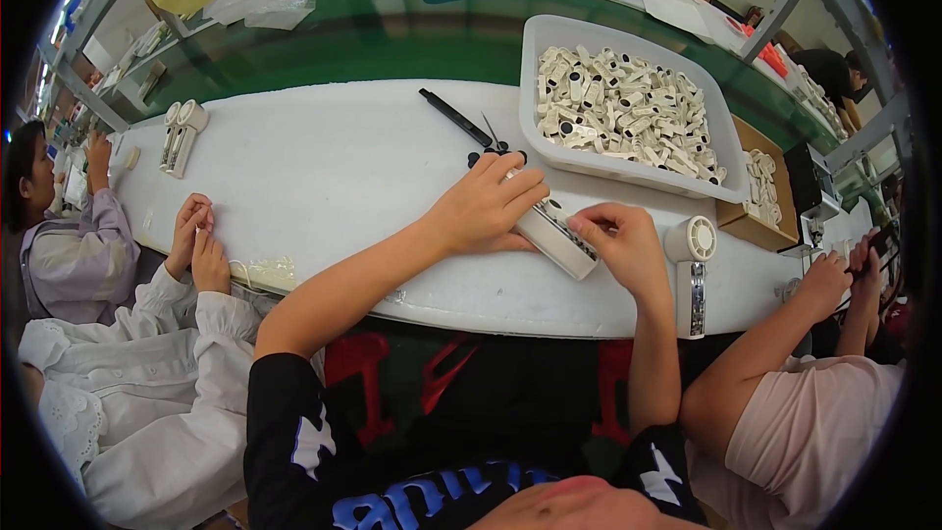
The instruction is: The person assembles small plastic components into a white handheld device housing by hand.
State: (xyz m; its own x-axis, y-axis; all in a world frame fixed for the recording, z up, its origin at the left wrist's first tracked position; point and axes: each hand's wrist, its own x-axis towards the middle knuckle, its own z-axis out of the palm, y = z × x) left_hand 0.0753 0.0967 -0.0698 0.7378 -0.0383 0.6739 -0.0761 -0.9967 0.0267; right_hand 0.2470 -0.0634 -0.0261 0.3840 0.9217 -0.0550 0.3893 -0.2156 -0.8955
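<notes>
A white handheld fan (pixel 561 240) lies tilted over the white tabletop, its handle facing up with dark and silvery inner parts showing. My left hand (pixel 491 204) is wrapped round its upper end and hides the head. My right hand (pixel 620 240) pinches with thumb and forefinger at the handle's right edge; whatever sits between those fingertips is too small to make out. Just beyond my left hand are small black round pieces (pixel 496 151) and a black pen-shaped tool (pixel 453 116). Another white fan (pixel 692 260) lies to the right of my right hand.
A translucent bin (pixel 628 172) full of small white parts stands at the back right, beside a cardboard box (pixel 775 226) of white pieces. Two fans (pixel 182 137) lie far left. Co-workers sit on both sides, one with hands (pixel 199 245) at the table's edge.
</notes>
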